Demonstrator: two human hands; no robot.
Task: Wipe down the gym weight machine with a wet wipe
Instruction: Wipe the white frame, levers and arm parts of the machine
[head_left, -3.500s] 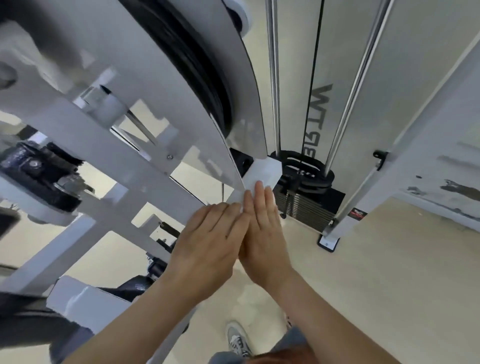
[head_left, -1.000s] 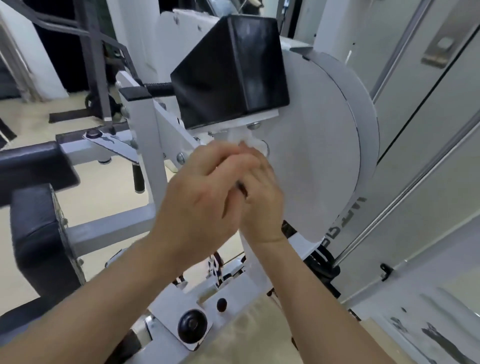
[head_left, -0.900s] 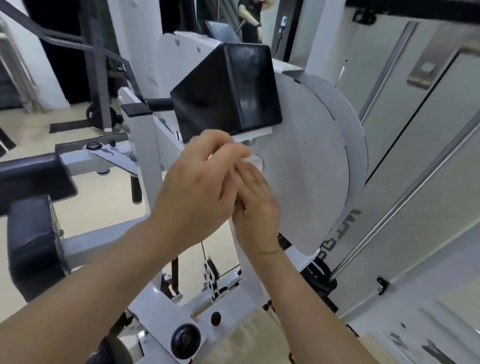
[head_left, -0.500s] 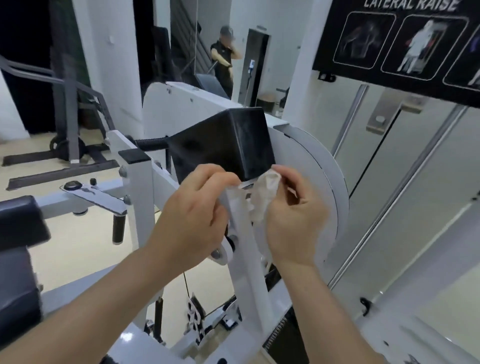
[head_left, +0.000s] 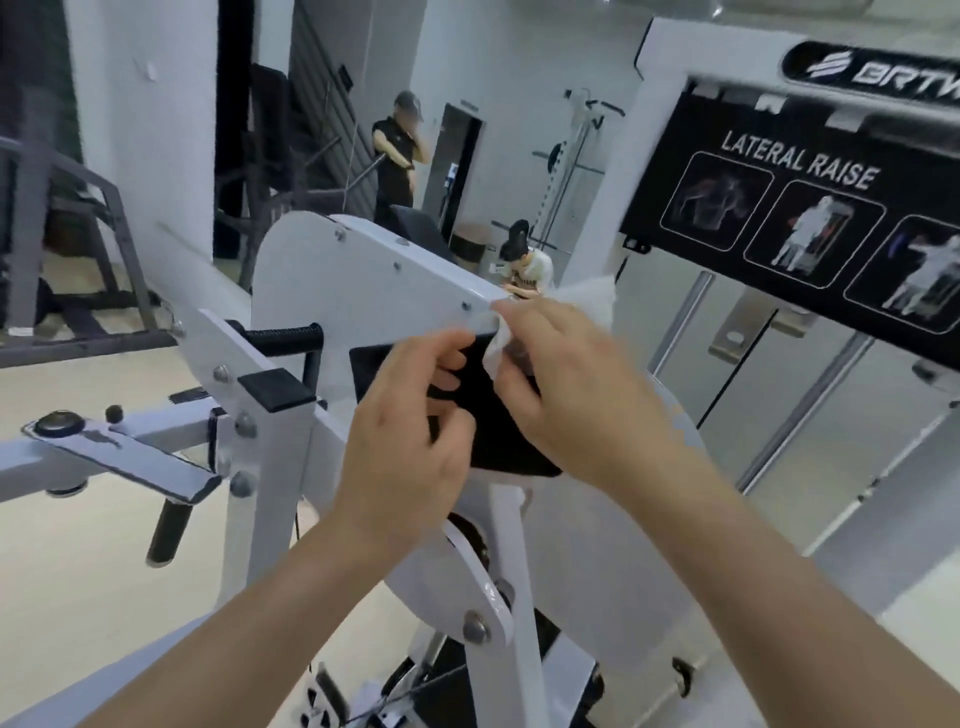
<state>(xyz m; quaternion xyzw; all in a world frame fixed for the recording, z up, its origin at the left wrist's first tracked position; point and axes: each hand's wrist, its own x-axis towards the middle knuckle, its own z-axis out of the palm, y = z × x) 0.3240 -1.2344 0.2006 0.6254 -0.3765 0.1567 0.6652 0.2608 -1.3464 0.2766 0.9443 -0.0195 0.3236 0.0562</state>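
The white lateral raise machine (head_left: 363, 270) fills the middle of the head view, with a black pad (head_left: 498, 436) under its angled upper arm. A crumpled white wet wipe (head_left: 589, 297) lies against the end of that arm. My right hand (head_left: 587, 400) grips the wipe and holds it on the arm's tip, above the pad. My left hand (head_left: 410, 441) is just left of it in front of the pad, fingers curled, its fingertips pinching the wipe's lower edge.
A black "LATERAL RAISE" sign (head_left: 795, 208) hangs at the upper right over the steel guide rods (head_left: 680, 322). A black-grip handle (head_left: 283, 335) and a white side bar (head_left: 119, 457) stick out at the left. Two people (head_left: 397, 150) are in the background. Dark grey equipment (head_left: 78, 234) stands far left.
My view has risen from the machine's base to its upper arm. Both hands came up from the round plate and lower frame, reworked the wipe, and the right hand now has it on the arm's tip.
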